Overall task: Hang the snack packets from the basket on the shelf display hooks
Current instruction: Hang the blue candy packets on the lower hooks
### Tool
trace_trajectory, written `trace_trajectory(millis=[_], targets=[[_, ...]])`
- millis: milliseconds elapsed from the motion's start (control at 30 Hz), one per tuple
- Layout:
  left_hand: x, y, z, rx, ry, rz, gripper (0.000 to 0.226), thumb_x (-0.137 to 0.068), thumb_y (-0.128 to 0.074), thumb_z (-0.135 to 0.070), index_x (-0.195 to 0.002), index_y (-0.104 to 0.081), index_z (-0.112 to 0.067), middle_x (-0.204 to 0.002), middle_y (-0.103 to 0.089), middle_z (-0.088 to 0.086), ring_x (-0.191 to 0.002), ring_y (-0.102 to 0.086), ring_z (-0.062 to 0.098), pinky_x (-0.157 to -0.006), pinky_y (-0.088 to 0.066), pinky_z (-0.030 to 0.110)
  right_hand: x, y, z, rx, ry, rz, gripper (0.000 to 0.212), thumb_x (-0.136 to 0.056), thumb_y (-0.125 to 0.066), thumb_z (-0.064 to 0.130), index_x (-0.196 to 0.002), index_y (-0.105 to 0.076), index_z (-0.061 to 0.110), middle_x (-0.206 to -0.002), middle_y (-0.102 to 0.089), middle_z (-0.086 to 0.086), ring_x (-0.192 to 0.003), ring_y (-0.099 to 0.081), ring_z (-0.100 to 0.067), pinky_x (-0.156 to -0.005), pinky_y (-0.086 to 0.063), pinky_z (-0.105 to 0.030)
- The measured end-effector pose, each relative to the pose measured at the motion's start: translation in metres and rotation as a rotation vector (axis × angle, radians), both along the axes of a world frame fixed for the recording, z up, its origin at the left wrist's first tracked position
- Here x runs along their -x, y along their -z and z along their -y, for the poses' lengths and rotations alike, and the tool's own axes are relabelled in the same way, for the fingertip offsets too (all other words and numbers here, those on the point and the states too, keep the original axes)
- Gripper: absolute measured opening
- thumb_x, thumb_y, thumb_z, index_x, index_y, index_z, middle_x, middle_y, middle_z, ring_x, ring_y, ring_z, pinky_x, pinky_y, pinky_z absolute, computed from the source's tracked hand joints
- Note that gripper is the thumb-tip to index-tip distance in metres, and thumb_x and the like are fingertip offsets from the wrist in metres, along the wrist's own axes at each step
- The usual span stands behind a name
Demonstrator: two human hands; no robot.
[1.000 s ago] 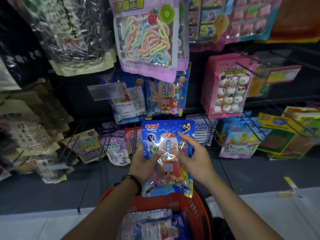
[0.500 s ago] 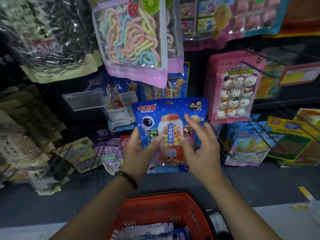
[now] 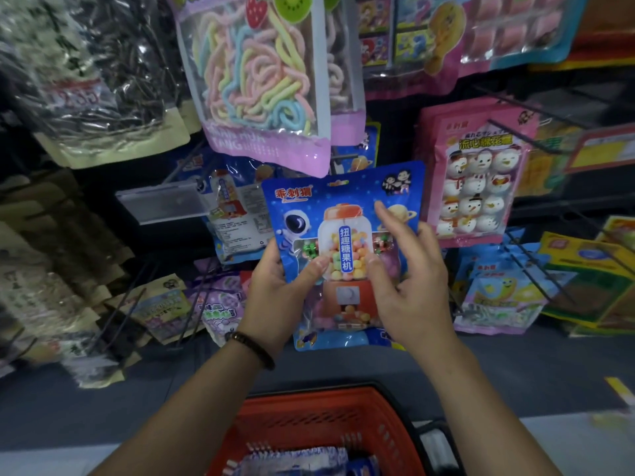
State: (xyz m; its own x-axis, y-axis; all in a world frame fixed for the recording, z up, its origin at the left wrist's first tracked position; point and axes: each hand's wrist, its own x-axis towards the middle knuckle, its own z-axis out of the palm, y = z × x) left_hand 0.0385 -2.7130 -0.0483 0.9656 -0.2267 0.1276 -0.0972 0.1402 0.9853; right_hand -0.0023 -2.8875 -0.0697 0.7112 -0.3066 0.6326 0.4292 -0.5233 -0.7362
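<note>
Packet (image 3: 343,249) is raised since a second ago from over the basket (image 3: 309,420) to hook height | left hand (image 3: 275,290) is clamped on its left edge | right hand (image 3: 409,280) is spread flat on its front | matching packets (image 3: 237,214) are hung just up-left of the grip | threading onto hook is judged next

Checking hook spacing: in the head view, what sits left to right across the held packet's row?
Clear price tag holder → left hand → blue gumball packet → right hand → pink snowman marshmallow packet.

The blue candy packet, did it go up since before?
Yes. The blue candy packet has risen: its top edge now almost touches the noodle-candy bag hanging above, and it sits farther above the red basket.
</note>
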Motion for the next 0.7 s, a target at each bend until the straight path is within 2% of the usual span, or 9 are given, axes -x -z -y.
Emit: trace_trajectory(millis=[100,167,300,333,400,500,567,633,700], targets=[[0.0,-0.001,-0.002,-0.017,0.0,0.021,0.037,-0.1,-0.064,-0.003,-0.135,-0.057,-0.013,-0.127,-0.076,0.008,-0.115,-0.075,0.03,-0.092,-0.063,0.05,0.002,-0.005,-0.002,0.011,0.004,-0.002,0.06,-0.1,-0.065,0.005,-0.156,-0.053,0.021,-0.127,-0.05,-0.005,-0.122,-0.051,0.01,-0.101,-0.036,-0.002],[0.002,-0.002,-0.002,-0.022,-0.005,0.034,0.037,-0.101,-0.063,-0.003,-0.135,-0.057,-0.013,-0.127,-0.076,0.008,-0.115,-0.075,0.03,-0.09,-0.063,0.048,0.003,-0.007,-0.002,0.019,0.008,-0.003,0.06,-0.1,-0.065,0.006,-0.157,-0.051,0.022,-0.129,-0.049,-0.003,-0.123,-0.051,0.009,-0.103,-0.037,-0.003],[0.007,-0.003,-0.002,-0.023,-0.007,0.032,0.036,-0.102,-0.061,0.0,-0.136,-0.056,-0.009,-0.125,-0.077,0.008,-0.112,-0.076,0.027,-0.084,-0.065,0.037,0.002,-0.004,-0.002,0.025,0.024,-0.03,0.063,-0.101,-0.064,0.009,-0.158,-0.049,0.028,-0.119,-0.046,0.003,-0.087,-0.05,0.007,-0.088,-0.047,-0.016],[0.006,-0.003,-0.002,-0.031,-0.009,0.027,0.035,-0.102,-0.061,-0.001,-0.136,-0.056,-0.01,-0.125,-0.077,0.008,-0.112,-0.076,0.028,-0.085,-0.065,0.039,0.001,-0.004,-0.002,0.027,0.029,-0.04,0.062,-0.101,-0.065,0.01,-0.158,-0.049,0.029,-0.117,-0.045,0.004,-0.086,-0.05,0.004,-0.087,-0.048,-0.018],[0.002,-0.003,-0.001,-0.049,-0.018,0.008,0.034,-0.102,-0.062,-0.002,-0.135,-0.057,-0.01,-0.125,-0.077,0.008,-0.113,-0.076,0.029,-0.089,-0.065,0.044,-0.001,-0.004,-0.002,0.03,0.038,-0.06,0.061,-0.102,-0.065,0.012,-0.158,-0.049,0.03,-0.117,-0.044,0.004,-0.089,-0.05,0.004,-0.089,-0.045,-0.013],[-0.01,0.0,0.003,-0.055,-0.038,-0.026,0.032,-0.102,-0.063,-0.004,-0.133,-0.058,-0.01,-0.125,-0.077,0.01,-0.113,-0.075,0.031,-0.092,-0.063,0.05,-0.005,-0.005,-0.002,0.049,0.038,-0.092,0.064,-0.101,-0.067,0.012,-0.16,-0.047,0.03,-0.129,-0.045,0.0,-0.113,-0.051,0.004,-0.097,-0.035,0.0],[-0.02,0.002,0.008,-0.046,-0.064,-0.033,0.032,-0.102,-0.065,-0.005,-0.133,-0.057,-0.008,-0.125,-0.076,0.012,-0.111,-0.076,0.031,-0.089,-0.064,0.052,-0.009,-0.003,-0.001,0.064,0.037,-0.13,0.07,-0.1,-0.069,0.013,-0.162,-0.043,0.032,-0.144,-0.04,-0.005,-0.134,-0.047,-0.006,-0.103,-0.031,0.002],[-0.036,0.004,0.013,-0.055,-0.119,-0.031,0.035,-0.101,-0.067,-0.008,-0.134,-0.056,-0.007,-0.126,-0.075,0.013,-0.106,-0.078,0.026,-0.082,-0.066,0.045,-0.011,-0.001,0.0,0.089,0.044,-0.18,0.075,-0.1,-0.069,0.017,-0.164,-0.036,0.037,-0.161,-0.027,-0.006,-0.152,-0.034,-0.019,-0.115,-0.027,-0.009],[-0.054,0.006,0.017,-0.079,-0.195,-0.04,0.048,-0.096,-0.077,-0.025,-0.137,-0.055,-0.013,-0.131,-0.074,0.007,-0.11,-0.076,0.023,-0.086,-0.065,0.043,-0.012,0.003,0.0,0.101,0.043,-0.236,0.078,-0.101,-0.067,0.021,-0.165,-0.03,0.042,-0.171,-0.012,-0.002,-0.16,-0.021,-0.021,-0.118,-0.024,-0.02]])
